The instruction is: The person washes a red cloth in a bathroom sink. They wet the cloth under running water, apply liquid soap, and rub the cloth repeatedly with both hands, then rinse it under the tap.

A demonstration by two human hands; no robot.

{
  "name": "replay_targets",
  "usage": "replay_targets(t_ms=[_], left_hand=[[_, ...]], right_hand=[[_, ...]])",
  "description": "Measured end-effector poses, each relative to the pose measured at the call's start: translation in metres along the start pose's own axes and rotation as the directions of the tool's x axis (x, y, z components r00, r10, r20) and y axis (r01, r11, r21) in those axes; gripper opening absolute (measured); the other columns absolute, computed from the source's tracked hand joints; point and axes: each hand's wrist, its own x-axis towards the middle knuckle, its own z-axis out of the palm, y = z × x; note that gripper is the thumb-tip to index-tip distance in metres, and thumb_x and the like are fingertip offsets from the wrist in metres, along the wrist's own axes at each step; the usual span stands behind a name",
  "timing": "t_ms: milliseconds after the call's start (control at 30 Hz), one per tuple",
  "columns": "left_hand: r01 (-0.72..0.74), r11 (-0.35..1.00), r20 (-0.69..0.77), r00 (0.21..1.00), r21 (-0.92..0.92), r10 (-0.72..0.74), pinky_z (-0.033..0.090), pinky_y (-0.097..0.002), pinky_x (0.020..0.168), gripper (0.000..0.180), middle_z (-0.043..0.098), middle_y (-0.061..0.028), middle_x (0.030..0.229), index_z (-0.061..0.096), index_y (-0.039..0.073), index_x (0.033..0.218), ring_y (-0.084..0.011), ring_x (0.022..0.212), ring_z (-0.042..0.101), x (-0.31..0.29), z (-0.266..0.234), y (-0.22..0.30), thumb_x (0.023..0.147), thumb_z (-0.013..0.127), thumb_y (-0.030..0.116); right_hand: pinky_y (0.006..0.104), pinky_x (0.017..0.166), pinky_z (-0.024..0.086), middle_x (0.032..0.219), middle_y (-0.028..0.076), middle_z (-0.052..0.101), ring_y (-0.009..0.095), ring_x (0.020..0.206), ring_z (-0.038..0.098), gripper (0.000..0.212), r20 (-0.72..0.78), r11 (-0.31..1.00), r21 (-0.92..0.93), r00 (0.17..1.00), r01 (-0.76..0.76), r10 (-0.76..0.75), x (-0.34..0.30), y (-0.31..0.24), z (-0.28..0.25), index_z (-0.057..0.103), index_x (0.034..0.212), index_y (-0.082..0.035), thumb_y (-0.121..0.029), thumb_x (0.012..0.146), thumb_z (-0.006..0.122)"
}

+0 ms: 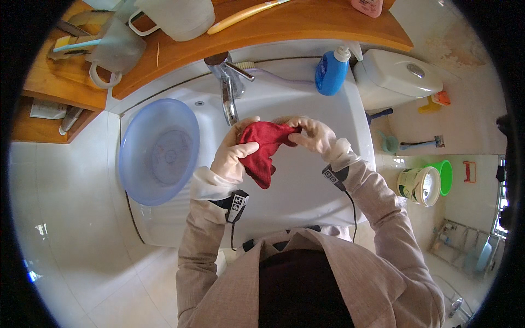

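A small red knitted sock hangs between my two hands, held over the white sink basin. My left hand, in a pale thin glove, grips its left side with the thumb laid across the fabric. At the sock's upper right end, my gloved right hand pinches the cloth between thumb and fingers. The lower part of the sock droops freely. Just beyond my left hand stands the chrome faucet, its spout pointing toward me.
A light blue plastic basin leans on the sink's left side. On the back right rim stands a blue bottle, beside a brush. A wooden shelf with mugs runs behind. To the right are a toilet tank and buckets.
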Motion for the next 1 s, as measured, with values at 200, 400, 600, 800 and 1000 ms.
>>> replay_targets(t_ms=[200, 400, 600, 800, 1000], left_hand=[[-0.041, 0.885, 0.038, 0.999, 0.463, 0.026, 0.042, -0.0294, 0.101, 0.062, 0.055, -0.0091, 0.125, 0.043, 0.003, 0.139, -0.0168, 0.112, 0.055, -0.005, 0.021, 0.005, 0.081, 0.063, -0.004], [-0.034, 0.767, -0.02, 0.998, 0.641, 0.06, 0.042, -0.0236, 0.088, 0.07, 0.048, -0.0033, 0.103, 0.04, 0.004, 0.142, -0.0114, 0.091, 0.048, -0.015, 0.028, 0.0, 0.077, 0.058, -0.012], [-0.078, 0.834, 0.004, 0.996, 0.547, 0.091, 0.044, -0.0252, 0.088, 0.072, 0.049, -0.0029, 0.099, 0.04, 0.005, 0.142, -0.013, 0.09, 0.051, -0.016, 0.028, -0.007, 0.075, 0.061, -0.009], [0.24, 0.969, -0.118, 0.962, -0.061, -0.246, 0.044, -0.0343, 0.101, 0.055, 0.06, -0.0124, 0.122, 0.045, -0.003, 0.136, -0.0194, 0.11, 0.058, -0.024, 0.022, -0.005, 0.093, 0.06, 0.028], [0.366, 0.788, -0.345, 0.915, 0.494, -0.208, 0.044, -0.0301, 0.093, 0.062, 0.066, -0.0095, 0.109, 0.059, -0.005, 0.122, -0.017, 0.101, 0.059, -0.023, 0.017, -0.025, 0.094, 0.055, 0.051]], right_hand=[[0.032, 0.084, 0.048, 0.101, 0.006, 0.067, 0.018, 0.095, 0.061, 0.064, 0.189, 0.926, -0.023, 0.908, -0.378, 0.375, -0.005, -0.018, 0.015, 0.055, 0.128, -0.007, -0.045, 0.081, 0.077], [0.0387, 0.093, 0.046, 0.107, 0.008, 0.064, 0.026, 0.103, 0.058, 0.045, 0.008, 0.981, -0.19, 1.0, -0.022, 0.024, -0.013, -0.018, 0.017, 0.064, 0.118, -0.012, -0.023, 0.077, 0.081], [0.05, 0.103, 0.036, 0.104, 0.008, 0.062, 0.033, 0.107, 0.053, 0.046, 0.117, 0.824, -0.435, 0.93, 0.364, -0.349, -0.009, -0.013, 0.005, 0.067, 0.105, -0.008, -0.005, 0.06, 0.077], [0.0514, 0.098, 0.039, 0.093, 0.01, 0.064, 0.033, 0.096, 0.058, 0.039, 0.093, 0.684, -0.622, 0.903, 0.382, -0.42, -0.011, -0.027, 0.007, 0.069, 0.095, -0.007, -0.009, 0.057, 0.078], [0.0436, 0.099, 0.043, 0.096, 0.01, 0.067, 0.032, 0.097, 0.061, 0.032, 0.039, 0.691, -0.715, 0.993, 0.108, -0.115, -0.015, -0.037, 0.019, 0.071, 0.095, -0.007, -0.017, 0.065, 0.079]])
